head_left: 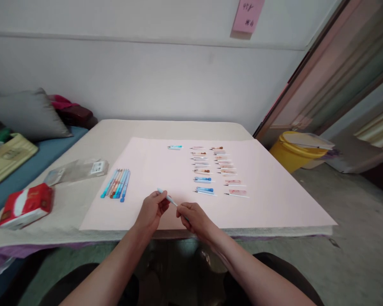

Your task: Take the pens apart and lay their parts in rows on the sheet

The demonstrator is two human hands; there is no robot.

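Over the front of the pale pink sheet [166,170], both hands grip one light-blue pen [170,199]. The fingers of my left hand [152,208] pinch its upper part, and its tip end points up and left. My right hand [193,216] is closed around the other end, which is partly hidden by the fingers. To the left lies a row of capped pens [116,185] in blue, brown and teal. Right of centre, two columns of pen parts are laid out, among them blue pieces [204,190] and pink pieces [238,192], each beside a thin, pale stick.
A teal pen piece [175,146] lies near the sheet's back edge. Left of the sheet are a clear plastic bag [79,171] and a red tissue pack [27,206]. A yellow bin [295,153] stands on the floor at right; a white wall [166,80] rises behind.
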